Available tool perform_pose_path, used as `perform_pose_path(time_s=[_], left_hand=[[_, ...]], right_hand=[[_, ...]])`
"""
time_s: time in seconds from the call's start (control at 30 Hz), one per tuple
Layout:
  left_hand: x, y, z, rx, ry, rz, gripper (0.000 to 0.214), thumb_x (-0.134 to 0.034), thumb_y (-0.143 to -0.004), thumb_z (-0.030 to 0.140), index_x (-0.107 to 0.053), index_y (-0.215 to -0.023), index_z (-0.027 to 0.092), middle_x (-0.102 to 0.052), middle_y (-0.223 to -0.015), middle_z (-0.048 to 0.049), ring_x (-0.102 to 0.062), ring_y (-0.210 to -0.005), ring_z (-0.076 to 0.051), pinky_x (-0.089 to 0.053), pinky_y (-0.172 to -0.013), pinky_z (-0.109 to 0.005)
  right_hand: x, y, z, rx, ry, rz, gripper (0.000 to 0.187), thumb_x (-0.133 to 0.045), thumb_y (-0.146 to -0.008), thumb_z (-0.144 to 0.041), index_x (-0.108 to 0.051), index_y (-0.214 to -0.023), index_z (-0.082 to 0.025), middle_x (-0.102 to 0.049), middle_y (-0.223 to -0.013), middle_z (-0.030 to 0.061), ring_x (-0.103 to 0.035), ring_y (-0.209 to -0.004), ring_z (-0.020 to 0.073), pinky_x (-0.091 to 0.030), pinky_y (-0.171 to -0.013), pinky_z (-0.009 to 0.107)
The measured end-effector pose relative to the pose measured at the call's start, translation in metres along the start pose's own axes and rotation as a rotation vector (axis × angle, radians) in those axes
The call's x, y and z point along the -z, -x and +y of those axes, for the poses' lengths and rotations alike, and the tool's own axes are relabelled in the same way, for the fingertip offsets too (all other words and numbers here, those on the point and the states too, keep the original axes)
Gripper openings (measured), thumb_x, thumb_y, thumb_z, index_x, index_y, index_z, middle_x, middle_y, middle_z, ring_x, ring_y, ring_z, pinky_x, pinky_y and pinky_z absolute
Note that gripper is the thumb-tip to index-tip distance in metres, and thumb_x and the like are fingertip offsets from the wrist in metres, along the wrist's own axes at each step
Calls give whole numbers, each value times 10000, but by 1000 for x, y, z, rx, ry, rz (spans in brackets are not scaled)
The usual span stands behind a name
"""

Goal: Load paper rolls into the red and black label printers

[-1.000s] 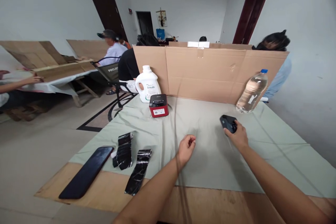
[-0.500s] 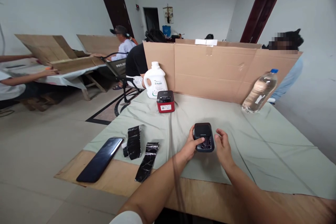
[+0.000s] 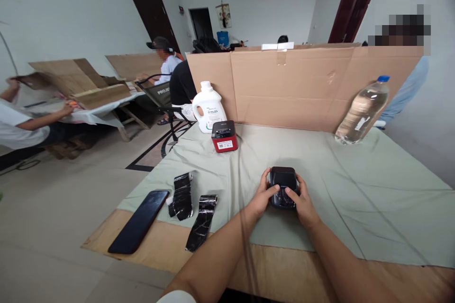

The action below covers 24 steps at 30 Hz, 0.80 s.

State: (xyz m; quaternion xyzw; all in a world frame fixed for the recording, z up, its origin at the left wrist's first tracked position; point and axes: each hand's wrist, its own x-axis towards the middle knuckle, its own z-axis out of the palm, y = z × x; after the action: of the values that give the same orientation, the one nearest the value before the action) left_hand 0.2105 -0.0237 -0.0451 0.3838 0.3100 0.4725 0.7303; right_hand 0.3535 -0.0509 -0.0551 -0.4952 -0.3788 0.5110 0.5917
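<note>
A small black box-shaped device (image 3: 283,185) rests on the pale green cloth (image 3: 355,199) in front of me. My left hand (image 3: 262,196) grips its left side, thumb on its top. My right hand (image 3: 302,202) grips the right side, thumb also on top. A similar red and black device (image 3: 224,136) stands farther back on the cloth.
Two strips of black marbled paper (image 3: 182,195) (image 3: 201,221) and a dark phone (image 3: 139,221) lie at the left. A white jug (image 3: 208,107) and a water bottle (image 3: 362,111) stand before a cardboard screen (image 3: 302,87). Other people sit at tables to the left and behind.
My right hand brought the black device from the right to the middle. My left hand took hold of it, and now both hands clasp it.
</note>
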Motion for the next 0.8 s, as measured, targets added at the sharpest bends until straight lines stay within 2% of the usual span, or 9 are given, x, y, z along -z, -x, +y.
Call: perform_pose_path(time_s=[0.1, 0.2, 0.4, 0.63, 0.7, 0.8], left_hand=[[7, -6, -3, 46, 17, 6, 714, -582, -793, 414, -294, -1436, 295, -613, -821, 1, -568, -633, -131, -461, -623, -244], [13, -9, -2, 80, -93, -10, 685, -580, -796, 412, -321, -1423, 321, -523, -655, 51, -466, -486, -86, -392, -513, -196], [21, -10, 7, 156, -131, -116, 843, -688, -739, 418, -263, -1456, 294, -516, -699, 58, -561, -568, -89, -467, -598, -230], [22, -12, 9, 159, -181, -55, 734, -639, -756, 342, -336, -1421, 272, -539, -684, 56, -552, -527, -76, -467, -566, -215], [21, -11, 9, 167, -184, -48, 723, -631, -754, 345, -344, -1414, 268, -555, -691, 51, -565, -532, -81, -468, -566, -216], [20, -11, 10, 175, -210, -39, 714, -628, -741, 341, -355, -1397, 267, -546, -664, 58, -569, -525, -88, -463, -553, -211]], right_hand=[[2, -2, 1, -20, -7, -3, 854, -723, -685, -442, -313, -1411, -260, -620, -1159, 85, -631, -972, 247, -534, -830, 425], [6, -5, 2, -18, -18, -46, 822, -712, -705, -428, -314, -1407, -271, -601, -1215, 86, -616, -1028, 252, -520, -867, 429], [18, -11, -4, -44, 33, -153, 809, -726, -701, -421, -343, -1394, -255, -561, -1307, 97, -565, -1145, 265, -448, -980, 469], [22, -10, -6, -6, 149, -251, 957, -724, -691, -407, -200, -1477, -251, -416, -1463, 101, -449, -1301, 254, -339, -1089, 464], [23, -10, -7, 2, 147, -250, 934, -709, -685, -377, -222, -1474, -258, -402, -1480, 82, -420, -1327, 255, -318, -1101, 473], [23, -12, -9, 13, 128, -207, 805, -666, -688, -348, -346, -1421, -260, -446, -1452, 61, -424, -1323, 262, -325, -1093, 483]])
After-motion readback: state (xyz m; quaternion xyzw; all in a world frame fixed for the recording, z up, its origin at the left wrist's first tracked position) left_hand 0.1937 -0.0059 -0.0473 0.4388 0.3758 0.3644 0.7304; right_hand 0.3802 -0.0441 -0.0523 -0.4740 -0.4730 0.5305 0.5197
